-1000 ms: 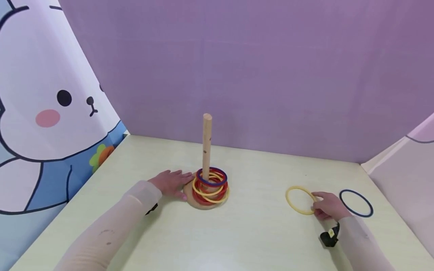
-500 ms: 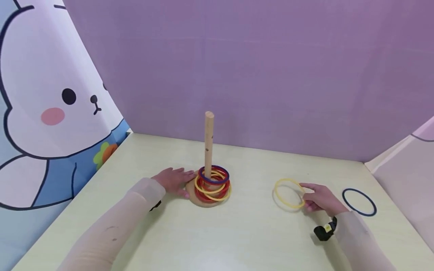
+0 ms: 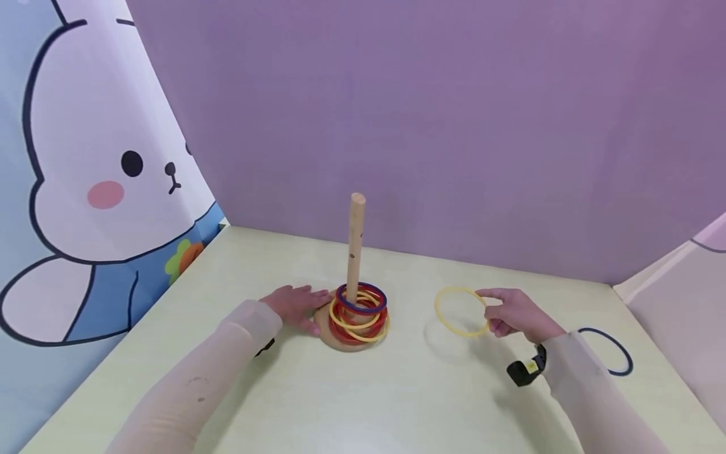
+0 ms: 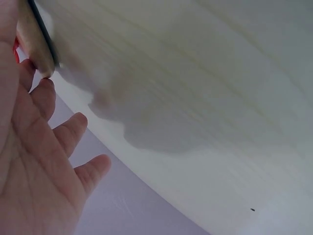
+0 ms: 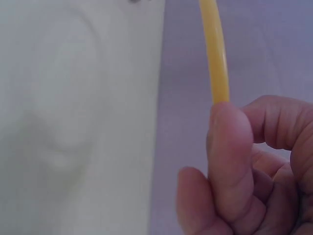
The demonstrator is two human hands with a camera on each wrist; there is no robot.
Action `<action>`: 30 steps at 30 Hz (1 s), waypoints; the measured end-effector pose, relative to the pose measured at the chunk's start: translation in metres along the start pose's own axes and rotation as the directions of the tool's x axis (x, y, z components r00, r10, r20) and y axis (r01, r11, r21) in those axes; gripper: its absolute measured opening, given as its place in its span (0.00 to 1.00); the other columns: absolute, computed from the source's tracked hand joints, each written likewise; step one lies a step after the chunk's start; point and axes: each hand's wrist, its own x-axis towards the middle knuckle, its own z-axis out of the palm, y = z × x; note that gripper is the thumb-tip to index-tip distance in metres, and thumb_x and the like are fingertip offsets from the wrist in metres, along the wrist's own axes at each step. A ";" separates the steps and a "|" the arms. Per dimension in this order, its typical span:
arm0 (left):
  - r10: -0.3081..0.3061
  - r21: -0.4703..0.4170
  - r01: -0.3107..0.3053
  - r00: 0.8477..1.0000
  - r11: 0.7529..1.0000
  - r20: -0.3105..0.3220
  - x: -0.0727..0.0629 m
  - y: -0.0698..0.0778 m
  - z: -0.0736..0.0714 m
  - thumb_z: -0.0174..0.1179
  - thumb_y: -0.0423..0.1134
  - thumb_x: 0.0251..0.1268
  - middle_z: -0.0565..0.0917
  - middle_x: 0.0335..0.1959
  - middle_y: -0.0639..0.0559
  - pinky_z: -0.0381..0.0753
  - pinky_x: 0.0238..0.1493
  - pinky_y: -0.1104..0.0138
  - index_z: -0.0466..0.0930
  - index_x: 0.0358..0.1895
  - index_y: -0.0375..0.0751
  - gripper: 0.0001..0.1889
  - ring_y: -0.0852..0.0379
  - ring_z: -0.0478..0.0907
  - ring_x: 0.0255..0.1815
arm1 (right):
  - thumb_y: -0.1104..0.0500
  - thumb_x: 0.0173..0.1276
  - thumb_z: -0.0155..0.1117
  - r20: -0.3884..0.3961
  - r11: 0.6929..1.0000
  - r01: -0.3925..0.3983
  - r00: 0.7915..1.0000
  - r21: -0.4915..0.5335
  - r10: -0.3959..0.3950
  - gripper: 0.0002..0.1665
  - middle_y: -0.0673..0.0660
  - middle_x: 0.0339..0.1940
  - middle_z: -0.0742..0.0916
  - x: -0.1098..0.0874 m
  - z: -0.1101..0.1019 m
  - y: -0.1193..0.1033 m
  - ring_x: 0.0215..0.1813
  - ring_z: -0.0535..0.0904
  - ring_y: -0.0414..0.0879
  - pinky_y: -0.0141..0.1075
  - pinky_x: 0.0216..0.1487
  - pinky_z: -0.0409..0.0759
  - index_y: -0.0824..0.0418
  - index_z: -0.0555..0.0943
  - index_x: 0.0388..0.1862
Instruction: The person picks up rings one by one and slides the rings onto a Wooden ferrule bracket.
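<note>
My right hand (image 3: 513, 314) pinches the near right side of a yellow ring (image 3: 454, 330) between thumb and fingers, holding it above the table. In the right wrist view part of that yellow ring (image 5: 215, 54) rises from the fingertips. My left hand (image 3: 295, 308) touches the left edge of a round wooden base (image 3: 326, 328), its fingers spread and relaxed. From the base stands an upright wooden peg (image 3: 355, 246). Around the peg's foot lie several stacked red and yellow rings, with a blue ring (image 3: 386, 302) on top. The left wrist view shows the base's edge (image 4: 39, 46) at the fingertips.
Another blue ring (image 3: 626, 359) lies flat on the table (image 3: 397, 403) at the right, partly hidden by my right forearm. A purple backdrop (image 3: 454, 126) closes off the rear, and a cartoon-printed panel (image 3: 102, 239) stands along the left.
My right hand has lifted the yellow ring off the table and carried it left, toward the peg. My left hand stays at the base. The head view has shifted slightly.
</note>
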 end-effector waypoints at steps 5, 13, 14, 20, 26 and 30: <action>-0.022 0.033 0.022 1.000 0.999 0.007 0.001 0.001 0.002 0.59 0.64 0.58 0.57 0.75 0.52 0.57 0.67 0.42 0.55 0.75 0.49 0.44 0.39 0.54 0.73 | 0.69 0.58 0.54 0.022 0.998 0.034 0.999 -0.047 -0.033 0.36 0.55 0.18 0.80 0.004 -0.003 -0.025 0.20 0.76 0.43 0.35 0.26 0.81 0.74 0.63 0.69; -0.016 0.059 0.016 1.000 0.998 0.002 0.005 0.001 0.003 0.59 0.64 0.58 0.57 0.75 0.52 0.58 0.66 0.41 0.55 0.75 0.49 0.45 0.39 0.55 0.73 | 0.69 0.60 0.53 0.015 0.993 0.099 0.995 -0.068 -0.099 0.36 0.55 0.17 0.80 0.003 -0.009 -0.063 0.21 0.76 0.44 0.36 0.27 0.81 0.72 0.64 0.69; -0.016 0.063 0.016 1.000 0.998 0.002 0.005 0.001 0.003 0.59 0.64 0.58 0.57 0.75 0.52 0.59 0.66 0.41 0.55 0.75 0.49 0.45 0.39 0.55 0.73 | 0.69 0.60 0.53 0.007 0.992 0.106 0.994 -0.069 -0.106 0.36 0.56 0.17 0.80 0.002 -0.009 -0.069 0.20 0.76 0.44 0.36 0.27 0.82 0.71 0.64 0.70; -0.007 0.058 0.008 1.000 0.998 -0.012 0.007 -0.001 0.002 0.59 0.64 0.58 0.56 0.75 0.52 0.59 0.65 0.41 0.54 0.76 0.48 0.45 0.38 0.55 0.72 | 0.70 0.60 0.52 -0.067 0.982 0.163 0.983 -0.090 -0.170 0.34 0.58 0.18 0.81 -0.003 -0.012 -0.098 0.20 0.77 0.45 0.35 0.26 0.82 0.69 0.67 0.69; 0.000 0.037 0.000 1.000 0.999 0.003 0.003 0.000 0.004 0.59 0.64 0.58 0.57 0.75 0.51 0.59 0.65 0.40 0.54 0.75 0.47 0.45 0.37 0.55 0.72 | 0.68 0.61 0.52 -0.092 0.975 0.203 0.973 -0.089 -0.211 0.32 0.57 0.16 0.81 -0.003 -0.005 -0.117 0.20 0.77 0.45 0.36 0.27 0.82 0.66 0.71 0.67; -0.029 -0.014 0.029 1.000 0.999 -0.012 0.003 -0.001 0.005 0.60 0.65 0.56 0.57 0.75 0.52 0.58 0.66 0.41 0.54 0.76 0.51 0.46 0.39 0.55 0.73 | 0.68 0.60 0.51 -0.115 0.970 0.241 0.963 -0.035 -0.243 0.32 0.57 0.15 0.80 -0.002 -0.002 -0.126 0.19 0.76 0.45 0.35 0.26 0.81 0.65 0.72 0.66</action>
